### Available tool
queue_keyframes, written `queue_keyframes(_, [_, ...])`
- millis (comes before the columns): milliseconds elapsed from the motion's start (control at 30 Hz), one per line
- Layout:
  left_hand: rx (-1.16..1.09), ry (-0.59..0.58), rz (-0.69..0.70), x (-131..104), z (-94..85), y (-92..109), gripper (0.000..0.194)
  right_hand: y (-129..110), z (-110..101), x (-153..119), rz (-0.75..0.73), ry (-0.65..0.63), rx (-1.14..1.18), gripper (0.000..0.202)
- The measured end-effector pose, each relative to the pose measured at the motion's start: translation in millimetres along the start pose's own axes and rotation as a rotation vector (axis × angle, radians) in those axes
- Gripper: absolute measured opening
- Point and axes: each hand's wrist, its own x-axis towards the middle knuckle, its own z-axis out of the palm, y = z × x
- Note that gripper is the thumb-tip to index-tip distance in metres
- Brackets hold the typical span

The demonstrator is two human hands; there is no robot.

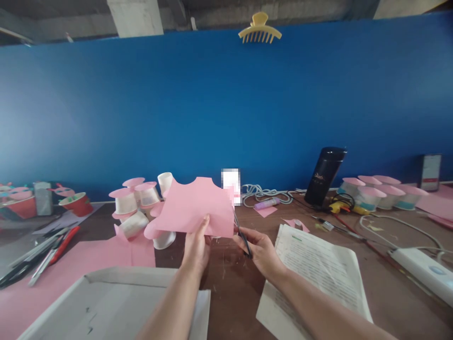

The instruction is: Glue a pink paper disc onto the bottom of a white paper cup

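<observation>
My left hand (198,245) grips a sheet of pink paper (198,205) by its lower edge, thumb on the near face. Curved notches are cut out of the sheet's top edge. In my right hand (260,250) is a pair of dark-handled scissors (244,241), its blades pointing up at the sheet's right edge. How far the blades are apart is hard to see. Behind the sheet on the left stand several white paper cups (126,203) topped with pink paper discs, and one cup (134,223) lies tipped over.
A printed booklet (318,264) lies under my right forearm. Pink sheets (95,257), a box cutter (63,245) and a white box lid (116,293) are at left. Further right are a black bottle (324,177), disc-topped cups (391,200), cables and a power strip (424,274). A glue stick (267,204) lies behind.
</observation>
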Motion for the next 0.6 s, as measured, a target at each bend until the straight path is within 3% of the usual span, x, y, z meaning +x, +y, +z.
queue_keyframes(200, [-0.005, 0.028, -0.014, 0.7, 4.3, 4.6, 0.041, -0.2, 0.6, 0.9, 0.021, 0.033, 0.002, 0.043])
queue_keyframes(433, [0.037, -0.117, -0.122, -4.1, 5.7, 8.7, 0.043, -0.1, 2.3, 0.9, 0.009, 0.02, 0.042, 0.039])
queue_keyframes(600, [0.121, -0.08, -0.051, 0.7, 1.3, 1.9, 0.044, 4.2, 0.7, 1.7, 0.023, 0.04, 0.025, 0.041])
